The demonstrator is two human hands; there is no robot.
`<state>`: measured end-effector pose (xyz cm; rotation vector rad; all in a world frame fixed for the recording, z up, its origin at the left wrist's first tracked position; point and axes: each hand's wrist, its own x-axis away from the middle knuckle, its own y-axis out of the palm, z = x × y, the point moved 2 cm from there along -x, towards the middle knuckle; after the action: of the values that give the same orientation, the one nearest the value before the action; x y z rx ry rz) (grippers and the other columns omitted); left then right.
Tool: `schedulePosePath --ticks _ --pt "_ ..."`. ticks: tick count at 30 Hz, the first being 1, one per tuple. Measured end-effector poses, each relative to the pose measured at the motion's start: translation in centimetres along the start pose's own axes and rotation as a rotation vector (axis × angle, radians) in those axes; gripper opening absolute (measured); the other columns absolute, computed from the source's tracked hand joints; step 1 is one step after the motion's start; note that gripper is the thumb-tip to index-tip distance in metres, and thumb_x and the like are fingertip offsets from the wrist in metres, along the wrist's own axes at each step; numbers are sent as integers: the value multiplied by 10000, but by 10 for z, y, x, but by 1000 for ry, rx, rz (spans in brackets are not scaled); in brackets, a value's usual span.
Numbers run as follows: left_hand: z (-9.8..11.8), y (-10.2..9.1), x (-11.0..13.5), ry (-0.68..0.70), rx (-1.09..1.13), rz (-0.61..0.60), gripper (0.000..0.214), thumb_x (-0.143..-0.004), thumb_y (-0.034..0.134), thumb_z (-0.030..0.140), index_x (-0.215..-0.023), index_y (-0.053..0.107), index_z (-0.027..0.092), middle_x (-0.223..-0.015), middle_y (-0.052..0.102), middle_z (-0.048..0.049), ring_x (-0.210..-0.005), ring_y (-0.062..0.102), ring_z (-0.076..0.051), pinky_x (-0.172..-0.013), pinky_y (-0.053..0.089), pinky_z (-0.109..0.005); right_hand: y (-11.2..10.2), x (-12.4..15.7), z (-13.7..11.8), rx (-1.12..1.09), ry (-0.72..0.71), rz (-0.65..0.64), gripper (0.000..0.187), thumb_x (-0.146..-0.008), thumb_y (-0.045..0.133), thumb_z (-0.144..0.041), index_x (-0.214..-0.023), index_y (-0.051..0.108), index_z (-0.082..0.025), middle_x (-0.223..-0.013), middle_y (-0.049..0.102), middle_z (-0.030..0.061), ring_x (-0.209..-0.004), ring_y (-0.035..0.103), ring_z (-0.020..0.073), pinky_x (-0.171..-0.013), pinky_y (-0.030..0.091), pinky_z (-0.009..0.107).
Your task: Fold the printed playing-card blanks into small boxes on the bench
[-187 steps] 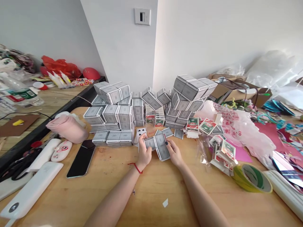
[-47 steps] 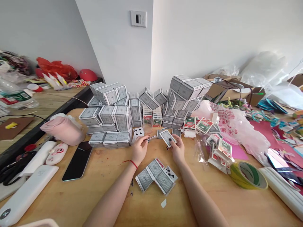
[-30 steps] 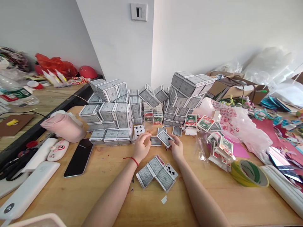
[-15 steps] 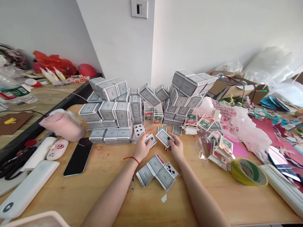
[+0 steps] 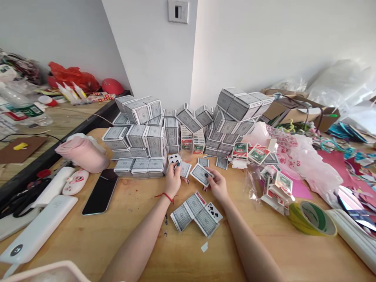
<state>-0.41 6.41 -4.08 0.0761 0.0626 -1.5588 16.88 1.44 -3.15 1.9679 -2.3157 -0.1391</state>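
My left hand [image 5: 173,181] pinches a grey-backed playing card [image 5: 185,169] just in front of the wall of stacked card blocks [image 5: 138,141]. My right hand [image 5: 216,184] grips another grey-backed card [image 5: 199,174] beside it. The two cards are close together, a little above the wooden table [image 5: 123,231]. A flat joined piece of several cards [image 5: 196,213] lies on the table between my forearms, one spade face showing. A face-up spade card [image 5: 174,158] rests against the blocks.
Card block stacks rise at the back centre [image 5: 237,107]. Left: a pink roll [image 5: 84,154], a black phone [image 5: 101,191], a white case [image 5: 38,229]. Right: red-green card boxes [image 5: 258,154], a pink plastic bag [image 5: 302,158], a yellow-green tape roll [image 5: 313,219].
The joined card piece that both hands held earlier now lies on the table. Each hand has picked up a single card, and the two cards have come closer together.
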Motion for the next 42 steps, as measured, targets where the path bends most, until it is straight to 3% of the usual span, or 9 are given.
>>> schedulePosePath --ticks 15,20,28,37,42 --pt "3 3 1 -4 16 -84 279 -863 304 441 -875 433 194 -413 435 73 -290 444 -98 -332 412 -235 -1 -2 7 40 -9 -4 391 -696 577 -344 -1055 549 -193 -619 611 -2 -352 528 132 -335 438 263" --pt "1 4 1 -20 5 -80 284 -858 314 447 -903 440 196 -442 432 70 -302 452 -101 -330 404 -235 -1 -2 7 28 -8 -4 386 -697 578 -351 -1049 545 -195 -630 615 -1 -355 534 134 -339 444 266" --pt "2 2 0 24 -96 -21 280 -851 353 418 -882 496 179 -595 495 21 -400 494 -86 -365 422 -211 9 3 3 -6 53 -114 389 -678 600 -361 -1024 557 -190 -598 623 -5 -366 551 152 -340 454 276" --pt "10 5 3 -15 -124 -123 322 -852 346 418 -965 518 171 -595 513 14 -357 471 -83 -355 403 -217 6 0 5 -1 70 -198 331 -708 566 -349 -997 560 -189 -551 593 -18 -353 535 143 -330 446 269" --pt "9 7 7 -36 -127 -202 326 -852 339 419 -1013 472 168 -601 504 23 -384 486 -90 -386 415 -218 9 1 5 21 39 -176 300 -733 549 -359 -987 544 -200 -593 602 -13 -365 531 133 -348 450 269"
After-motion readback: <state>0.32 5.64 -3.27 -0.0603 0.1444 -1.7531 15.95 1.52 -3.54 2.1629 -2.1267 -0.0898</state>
